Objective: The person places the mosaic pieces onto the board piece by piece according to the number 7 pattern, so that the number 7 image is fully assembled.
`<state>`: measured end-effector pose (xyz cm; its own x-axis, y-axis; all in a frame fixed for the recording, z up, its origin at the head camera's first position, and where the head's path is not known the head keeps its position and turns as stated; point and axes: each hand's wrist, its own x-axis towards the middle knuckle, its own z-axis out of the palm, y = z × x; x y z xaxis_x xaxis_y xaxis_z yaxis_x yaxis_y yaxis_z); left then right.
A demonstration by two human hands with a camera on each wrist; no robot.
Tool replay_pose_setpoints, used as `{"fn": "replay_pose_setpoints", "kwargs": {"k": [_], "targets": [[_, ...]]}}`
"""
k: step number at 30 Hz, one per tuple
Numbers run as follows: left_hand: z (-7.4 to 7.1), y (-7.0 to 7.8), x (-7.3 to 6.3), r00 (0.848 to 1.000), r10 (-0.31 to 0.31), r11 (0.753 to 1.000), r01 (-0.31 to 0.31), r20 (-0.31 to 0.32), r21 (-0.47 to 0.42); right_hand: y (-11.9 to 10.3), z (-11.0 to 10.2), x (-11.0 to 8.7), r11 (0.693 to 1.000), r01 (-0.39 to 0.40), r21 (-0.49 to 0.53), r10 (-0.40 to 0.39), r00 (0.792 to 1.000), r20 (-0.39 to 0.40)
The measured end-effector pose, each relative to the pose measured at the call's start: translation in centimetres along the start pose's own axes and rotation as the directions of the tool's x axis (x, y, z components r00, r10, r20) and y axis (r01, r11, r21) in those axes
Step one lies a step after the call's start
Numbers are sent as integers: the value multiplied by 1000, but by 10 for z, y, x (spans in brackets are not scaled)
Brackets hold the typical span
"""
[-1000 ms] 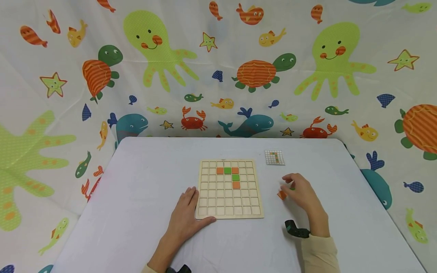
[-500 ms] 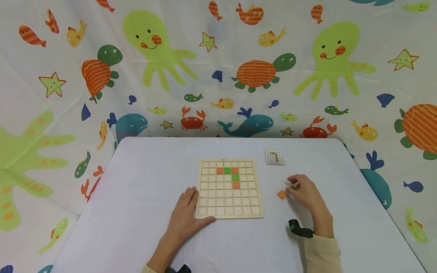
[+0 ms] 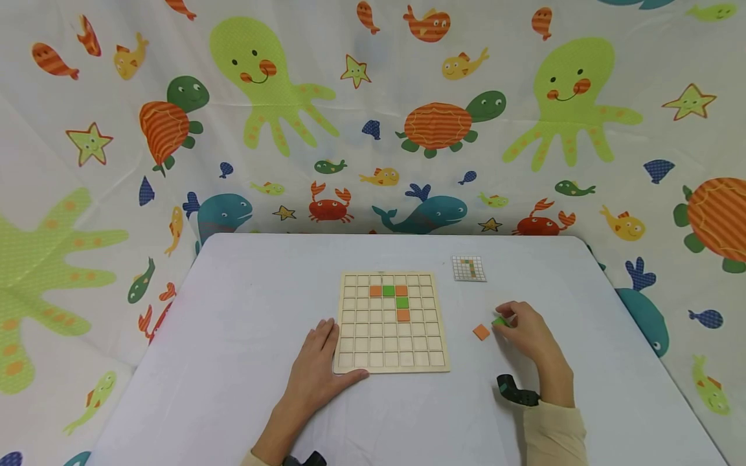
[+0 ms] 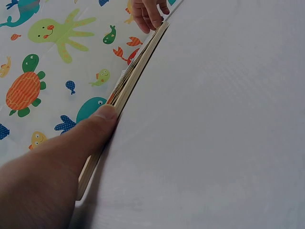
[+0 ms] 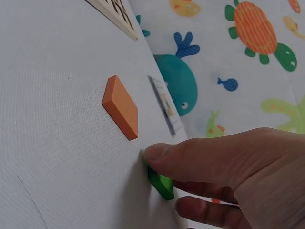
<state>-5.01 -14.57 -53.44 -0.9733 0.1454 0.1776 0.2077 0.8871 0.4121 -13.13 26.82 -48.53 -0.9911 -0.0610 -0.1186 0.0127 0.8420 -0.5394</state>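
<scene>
A wooden grid board lies on the table with orange and green square tiles set in some cells. My left hand rests at its near left corner, fingers along the left side and thumb against the front edge. To the right of the board, my right hand pinches a green tile between thumb and fingers, low over the table. The tile is partly hidden behind the thumb in the right wrist view. Just left of that hand, a loose orange tile lies flat.
A small pattern card with a coloured grid lies beyond the right hand, beside the board's far right corner. The white-covered table extends to both sides. Behind it hangs a curtain printed with sea animals.
My right hand has shifted a little to the right, away from the orange tile, which now shows fully. More of the green tile is visible at the fingertips. The left hand stays put.
</scene>
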Motion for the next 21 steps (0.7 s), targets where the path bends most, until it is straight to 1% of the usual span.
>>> {"fn": "replay_pose_setpoints", "kwargs": {"k": [10,21], "targets": [[0,1,0,1000,-4,1000,4,-5,-8,6,1,1,999,-28,18,27,999,22],[0,0,0,1000,-5,1000,5,-2,-2,7,0,1,1000,-22,5,22,999,38]]}}
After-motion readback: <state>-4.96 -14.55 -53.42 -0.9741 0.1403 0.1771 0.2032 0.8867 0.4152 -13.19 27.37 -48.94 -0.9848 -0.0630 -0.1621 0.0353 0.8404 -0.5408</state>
